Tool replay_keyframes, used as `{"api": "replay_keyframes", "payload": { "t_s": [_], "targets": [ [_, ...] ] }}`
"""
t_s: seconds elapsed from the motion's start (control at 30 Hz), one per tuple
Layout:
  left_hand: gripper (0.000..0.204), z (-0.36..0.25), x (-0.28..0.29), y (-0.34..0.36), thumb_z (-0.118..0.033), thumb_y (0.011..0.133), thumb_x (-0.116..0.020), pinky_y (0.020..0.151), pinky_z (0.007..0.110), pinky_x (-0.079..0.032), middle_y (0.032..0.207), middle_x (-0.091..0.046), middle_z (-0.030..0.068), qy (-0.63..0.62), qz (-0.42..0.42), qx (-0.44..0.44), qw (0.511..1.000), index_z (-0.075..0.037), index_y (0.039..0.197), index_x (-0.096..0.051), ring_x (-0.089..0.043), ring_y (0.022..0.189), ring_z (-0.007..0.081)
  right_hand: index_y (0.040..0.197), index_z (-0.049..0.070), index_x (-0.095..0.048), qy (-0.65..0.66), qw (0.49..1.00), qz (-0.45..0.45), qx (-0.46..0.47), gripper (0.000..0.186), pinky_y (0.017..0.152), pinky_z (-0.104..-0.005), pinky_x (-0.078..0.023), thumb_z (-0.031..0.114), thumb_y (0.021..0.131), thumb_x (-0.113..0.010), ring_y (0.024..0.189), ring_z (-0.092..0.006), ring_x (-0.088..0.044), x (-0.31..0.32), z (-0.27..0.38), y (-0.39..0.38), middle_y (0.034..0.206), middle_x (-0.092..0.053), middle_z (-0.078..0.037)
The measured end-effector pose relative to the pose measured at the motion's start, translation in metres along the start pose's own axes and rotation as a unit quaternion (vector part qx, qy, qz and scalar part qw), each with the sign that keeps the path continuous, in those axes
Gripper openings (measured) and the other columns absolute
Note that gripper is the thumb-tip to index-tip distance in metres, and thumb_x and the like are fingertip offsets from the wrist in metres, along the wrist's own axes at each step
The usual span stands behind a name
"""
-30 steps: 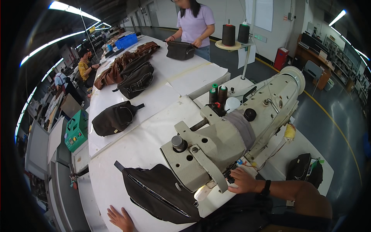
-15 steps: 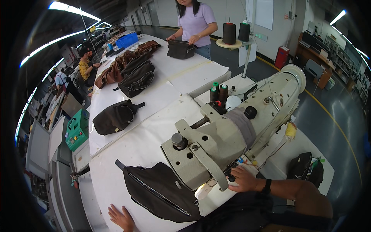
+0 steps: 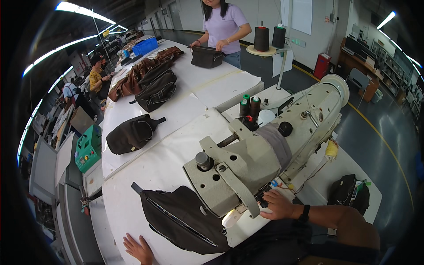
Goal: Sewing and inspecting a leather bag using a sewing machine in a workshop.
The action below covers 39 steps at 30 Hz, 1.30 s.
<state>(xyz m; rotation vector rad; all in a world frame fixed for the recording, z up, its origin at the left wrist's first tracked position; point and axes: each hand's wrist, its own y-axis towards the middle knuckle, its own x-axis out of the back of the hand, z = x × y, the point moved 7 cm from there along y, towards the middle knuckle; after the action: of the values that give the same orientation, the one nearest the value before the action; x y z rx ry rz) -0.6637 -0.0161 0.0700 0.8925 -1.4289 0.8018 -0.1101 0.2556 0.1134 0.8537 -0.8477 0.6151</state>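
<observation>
A dark brown fabric bag (image 3: 179, 212) with a long silver-edged zipper lies on the white table, its right end under the head of a large beige sewing machine (image 3: 234, 176). My left hand (image 3: 139, 249) rests flat at the table's near left, fingers spread, just left of the bag and apart from it. On the machine's right side, my right hand (image 3: 279, 206) is closed with bent fingers at a small black part (image 3: 262, 198) below the arm. Its fingertips are partly hidden, so what they grip is unclear. A small lamp (image 3: 229, 218) glows beside the bag.
Another dark bag (image 3: 133, 134) lies beyond the machine head. Farther back are more dark bags (image 3: 157, 89) and brown ones (image 3: 128, 81). A person in a lilac shirt (image 3: 224, 22) handles a dark bag (image 3: 206, 57). Thread cones (image 3: 262, 39) stand behind the machine; one dark bag (image 3: 349, 193) sits right.
Both my hands and the bag under the machine stay practically where they were. The person across the table has shifted very slightly; the seated worker far left has raised their head and hands a little.
</observation>
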Motion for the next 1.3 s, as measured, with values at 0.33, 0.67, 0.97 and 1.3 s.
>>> {"api": "replay_keyframes", "payload": {
  "t_s": [0.33,0.67,0.97,1.3],
  "targets": [
    [0.075,0.01,-0.007,0.002,-0.052,0.103,-0.043,0.122,0.065,-0.009,0.167,-0.022,0.0214,0.006,-0.013,0.004,1.0,-0.011,0.163,-0.025,-0.016,0.155,0.0439,0.125,0.007,-0.065,0.007,1.0,-0.006,0.001,0.045,0.108,-0.0413,-0.041,0.031,0.088,-0.076,0.126,-0.0261,-0.056,0.0,0.0,0.0,0.134,-0.061,-0.008],
    [0.075,0.003,-0.007,0.007,-0.054,0.104,-0.043,0.122,0.064,-0.009,0.168,-0.021,0.0214,0.012,-0.006,0.0,1.0,-0.011,0.163,-0.024,-0.015,0.155,0.0439,0.125,0.007,-0.065,0.003,1.0,-0.004,0.003,0.046,0.108,-0.0416,-0.042,0.03,0.087,-0.076,0.126,-0.0259,-0.057,0.001,0.0,0.0,0.133,-0.062,-0.008],
    [0.077,0.01,-0.003,0.003,-0.052,0.102,-0.047,0.121,0.066,-0.01,0.166,-0.022,0.0251,-0.015,-0.017,-0.015,1.0,-0.008,0.162,-0.025,-0.016,0.154,0.0467,0.12,0.005,-0.067,-0.01,0.998,0.054,-0.007,0.049,0.104,-0.0438,-0.045,0.032,0.082,-0.08,0.118,-0.0296,-0.06,-0.026,-0.011,-0.01,0.121,-0.064,-0.012],
    [0.078,-0.003,0.008,-0.006,-0.053,0.101,-0.048,0.121,0.067,-0.009,0.165,-0.022,0.0262,-0.047,-0.025,-0.03,0.998,-0.008,0.161,-0.026,-0.014,0.154,0.0476,0.107,0.007,-0.07,-0.046,0.999,-0.011,0.003,0.041,0.089,-0.0457,-0.052,0.03,0.076,-0.084,0.1,-0.0361,-0.065,-0.013,-0.001,-0.001,0.104,-0.064,-0.011]
  ]
}}
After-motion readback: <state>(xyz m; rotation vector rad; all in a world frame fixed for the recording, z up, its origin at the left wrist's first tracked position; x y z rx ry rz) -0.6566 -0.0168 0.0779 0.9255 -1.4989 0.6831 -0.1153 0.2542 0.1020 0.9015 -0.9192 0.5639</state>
